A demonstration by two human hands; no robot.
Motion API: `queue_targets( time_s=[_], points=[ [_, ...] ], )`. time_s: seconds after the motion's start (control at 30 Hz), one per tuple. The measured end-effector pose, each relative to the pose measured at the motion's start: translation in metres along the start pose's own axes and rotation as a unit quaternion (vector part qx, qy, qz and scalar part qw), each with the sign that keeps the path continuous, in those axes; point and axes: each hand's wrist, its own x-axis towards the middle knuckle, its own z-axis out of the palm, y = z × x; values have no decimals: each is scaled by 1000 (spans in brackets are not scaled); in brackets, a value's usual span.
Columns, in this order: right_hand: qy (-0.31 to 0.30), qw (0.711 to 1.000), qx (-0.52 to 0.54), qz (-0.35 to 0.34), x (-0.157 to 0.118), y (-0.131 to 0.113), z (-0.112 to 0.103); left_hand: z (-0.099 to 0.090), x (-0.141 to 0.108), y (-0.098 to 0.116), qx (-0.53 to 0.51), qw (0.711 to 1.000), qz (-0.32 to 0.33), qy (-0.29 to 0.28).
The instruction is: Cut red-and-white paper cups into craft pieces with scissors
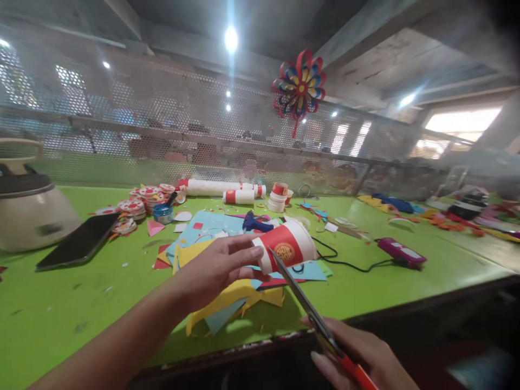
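A bright green worktable (40, 309) runs beneath everything; a perforated metal screen (182, 114) stands along its far edge; yellow paper sheets (235, 292) and blue paper sheets (319, 271) overlap on the near side, perhaps left there as offcuts within reach; the left hand (219, 265) is clamped on the base end of a printed paper cup (298, 241), held tilted above the sheets with its mouth to the right, presumably so the side faces the blades; the right hand (361, 346) is closed around red-handled scissors (314, 319), their tips at the cup's red band, though I cannot tell whether they pierce it; behind the cup lies a dark-blue glue gun (257, 223), likely kept handy; smaller still, a blue-labelled jar (163, 214) sits left of it.
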Motion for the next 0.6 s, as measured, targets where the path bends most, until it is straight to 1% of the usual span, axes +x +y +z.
queue_targets(
  time_s=[0.2, 0.33, 0.43, 0.6],
  points=[
    [-35, 997, 53, 49, 4, -12, 9, -9, -2, -11, -19, 999, 8, 27],
    [-46, 994, 64, 74, 5, -13, 14, -10, -2, -14, 1, 998, 18, 55],
    [-36, 994, 68, 78, 4, -13, 17, -8, -2, -16, 24, 997, 32, 67],
    [-1, 997, 55, 50, 3, -13, 24, -6, -4, -15, 26, 997, 35, 56]
  ],
)
